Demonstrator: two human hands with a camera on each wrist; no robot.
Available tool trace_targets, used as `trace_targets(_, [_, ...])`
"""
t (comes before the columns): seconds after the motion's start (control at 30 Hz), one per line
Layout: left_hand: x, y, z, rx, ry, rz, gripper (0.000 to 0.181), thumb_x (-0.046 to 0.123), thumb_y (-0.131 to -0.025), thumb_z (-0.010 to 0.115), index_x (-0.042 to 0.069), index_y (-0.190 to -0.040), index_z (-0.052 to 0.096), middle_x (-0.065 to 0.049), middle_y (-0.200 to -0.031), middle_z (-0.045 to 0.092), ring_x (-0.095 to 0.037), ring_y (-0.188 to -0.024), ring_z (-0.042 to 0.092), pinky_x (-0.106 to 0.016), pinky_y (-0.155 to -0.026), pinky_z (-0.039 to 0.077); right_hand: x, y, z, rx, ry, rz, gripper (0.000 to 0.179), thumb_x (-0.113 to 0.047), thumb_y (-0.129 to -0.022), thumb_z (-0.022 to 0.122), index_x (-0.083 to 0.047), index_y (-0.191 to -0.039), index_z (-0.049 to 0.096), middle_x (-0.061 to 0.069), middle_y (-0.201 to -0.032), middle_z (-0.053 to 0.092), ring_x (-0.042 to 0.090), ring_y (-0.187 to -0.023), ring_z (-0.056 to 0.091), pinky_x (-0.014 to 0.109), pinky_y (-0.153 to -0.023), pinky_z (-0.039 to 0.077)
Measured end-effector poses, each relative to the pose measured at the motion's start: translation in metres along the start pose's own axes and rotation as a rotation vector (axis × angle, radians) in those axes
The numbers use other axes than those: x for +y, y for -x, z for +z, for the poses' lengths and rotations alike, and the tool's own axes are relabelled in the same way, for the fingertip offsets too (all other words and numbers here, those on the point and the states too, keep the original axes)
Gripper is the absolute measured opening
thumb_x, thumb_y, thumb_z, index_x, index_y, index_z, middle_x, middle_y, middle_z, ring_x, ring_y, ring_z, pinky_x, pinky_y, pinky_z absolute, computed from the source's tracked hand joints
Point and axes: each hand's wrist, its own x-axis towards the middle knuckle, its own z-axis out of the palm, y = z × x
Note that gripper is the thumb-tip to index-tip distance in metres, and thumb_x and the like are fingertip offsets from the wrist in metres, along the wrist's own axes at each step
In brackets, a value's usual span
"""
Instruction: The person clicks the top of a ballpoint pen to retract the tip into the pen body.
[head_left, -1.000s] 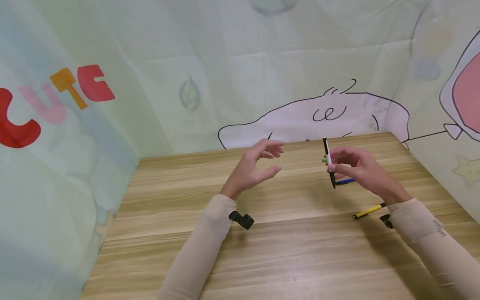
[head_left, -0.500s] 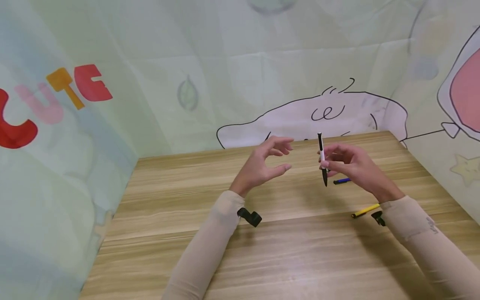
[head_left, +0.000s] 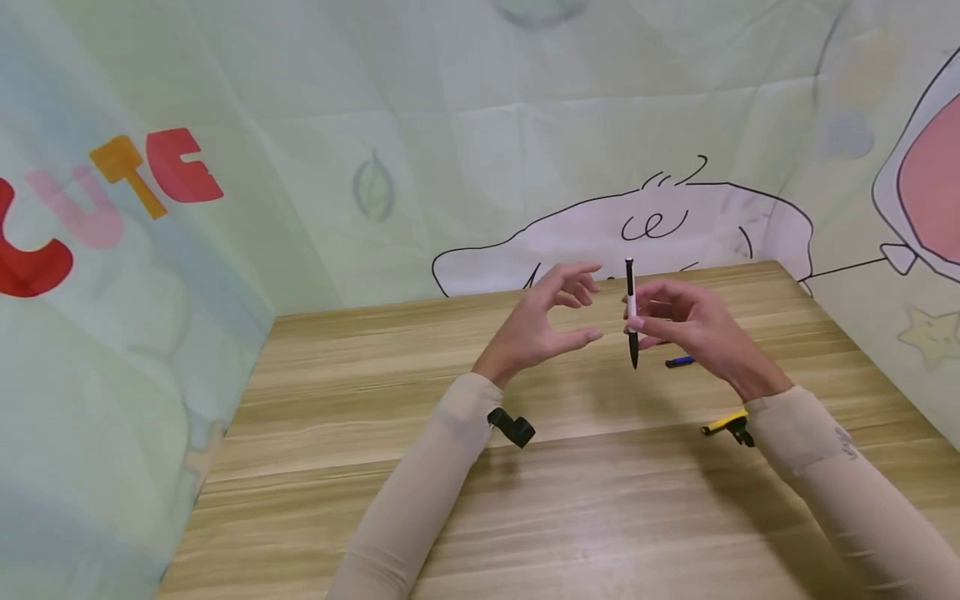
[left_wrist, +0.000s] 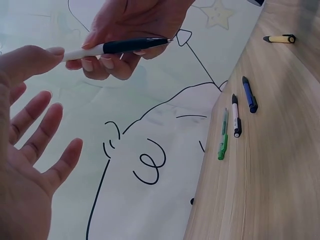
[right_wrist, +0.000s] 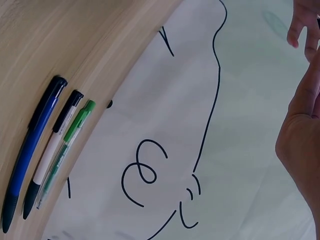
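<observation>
While the right hand (head_left: 690, 321) pinches the black-and-white pen (head_left: 632, 307) upright in the air, the left hand (head_left: 542, 325) hangs just beside it, apart from the pen, thumb clear of the fingers. Pen stands point down, push-button end up, between the two hands and above the wooden table (head_left: 300, 467). Right thumb lies on the pale barrel near the dark grip section, other fingers behind. Left fingers spread and slightly bent, nothing in them; from the left wrist view the thumb overlaps the barrel's pale end, but the head view shows a gap.

Handling, my judgement: step looks like presenting the pen between both hands. A light pinch near mid-barrel should keep it balanced; squeezing hard could make the smooth shaft twist. If the left hand is to take hold, best to meet the upper barrel, away from the point, and secure it before the right lets go.

Containers: none seen in any view. Loose pens lie straight on the wood: blue pen (left_wrist: 249, 94), other white pen (left_wrist: 236, 115) and green pen (left_wrist: 223, 136) side by side, roughly parallel; yellow pen (left_wrist: 280, 39) well apart from them, partly hidden by the right wrist in the head view
</observation>
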Motion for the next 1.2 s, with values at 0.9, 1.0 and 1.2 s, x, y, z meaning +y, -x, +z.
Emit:
trace_targets(0.9, [-0.007, -0.013, 0.006, -0.068, -0.034, 0.062, 0.101, 0.008, -0.079, 0.087, 0.016, -0.157, 0.023, -0.012, -0.122, 0.048, -0.025, -0.106, 0.055, -0.034, -0.100, 0.050, 0.002, -0.018, 0.022, -0.048, -0.194, -0.081, 0.024, 0.003, -0.093, 0.069, -0.002, -0.116, 0.065, 0.006, -0.099, 0.070, 0.016, -0.091, 0.071, 0.039, -0.073, 0.063])
trace_targets(1.0, [-0.007, -0.013, 0.007, -0.070, -0.038, 0.063, 0.100, 0.007, -0.079, 0.086, 0.016, -0.157, 0.024, -0.008, -0.122, 0.047, -0.023, -0.106, 0.055, -0.037, -0.099, 0.051, 0.003, -0.018, 0.023, -0.049, -0.199, -0.089, 0.024, 0.004, -0.093, 0.069, 0.000, -0.116, 0.064, 0.006, -0.098, 0.070, 0.017, -0.090, 0.071, 0.039, -0.072, 0.063])
trace_targets(1.2, [-0.005, -0.014, 0.007, -0.073, -0.049, 0.080, 0.099, 0.004, -0.078, 0.085, 0.015, -0.156, 0.026, -0.005, -0.122, 0.048, -0.016, -0.104, 0.055, -0.042, -0.097, 0.052, 0.003, -0.018, 0.023, -0.042, -0.178, -0.098, 0.021, 0.001, -0.094, 0.068, -0.002, -0.115, 0.065, 0.006, -0.099, 0.070, 0.017, -0.088, 0.071, 0.036, -0.074, 0.063])
